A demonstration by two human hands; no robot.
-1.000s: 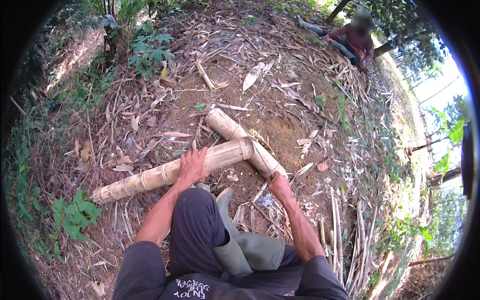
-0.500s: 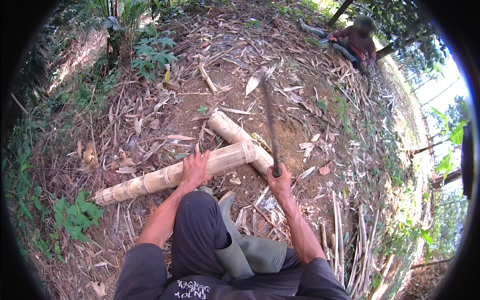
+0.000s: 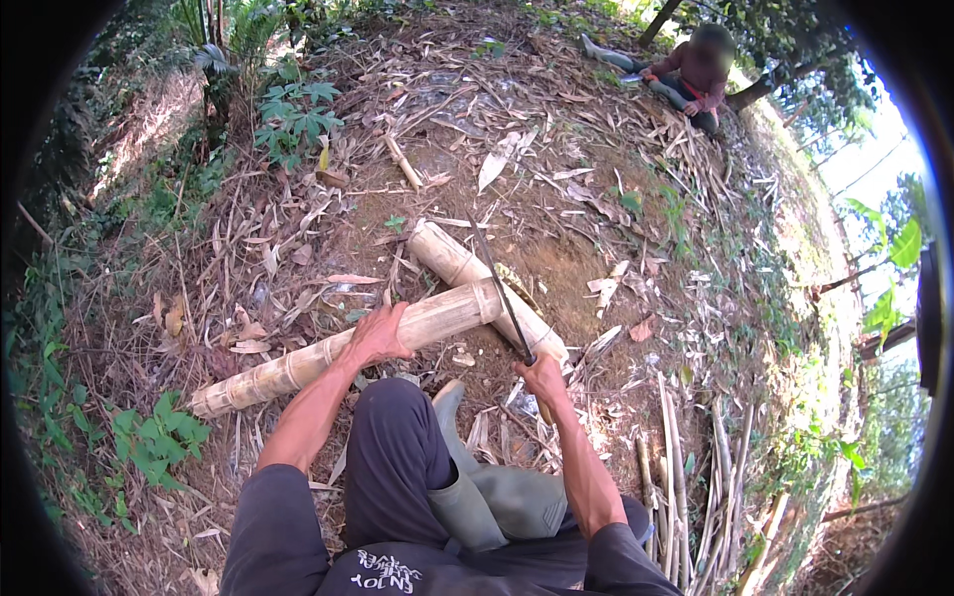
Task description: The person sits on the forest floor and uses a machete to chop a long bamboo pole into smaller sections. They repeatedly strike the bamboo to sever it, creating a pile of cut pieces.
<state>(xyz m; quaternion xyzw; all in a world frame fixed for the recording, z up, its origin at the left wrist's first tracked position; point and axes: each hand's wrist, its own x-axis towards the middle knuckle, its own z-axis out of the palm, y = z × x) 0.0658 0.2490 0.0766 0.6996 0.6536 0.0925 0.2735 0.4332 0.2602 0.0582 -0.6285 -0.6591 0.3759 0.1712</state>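
A long pale bamboo pole [image 3: 298, 363] lies across the ground, its right end resting on a shorter bamboo piece [image 3: 452, 260] that runs diagonally under it. My left hand [image 3: 376, 336] presses flat on the long pole near its middle. My right hand [image 3: 542, 375] grips the handle of a long dark blade [image 3: 497, 283], which slants up and to the left over the pole's right end. My bent knee in dark trousers and a green rubber boot [image 3: 477, 492] sit just below the pole.
Dry bamboo leaves and sheaths cover the sloping earth. Several thin split canes [image 3: 686, 477] lie at the right. Green plants [image 3: 293, 114] grow at the upper left. Another person [image 3: 696, 74] sits on the ground at the far upper right.
My right hand came up from the ground beside the bamboo with the blade, raised it high, and now brings it down to the pole's right end. The left hand stays on the pole.
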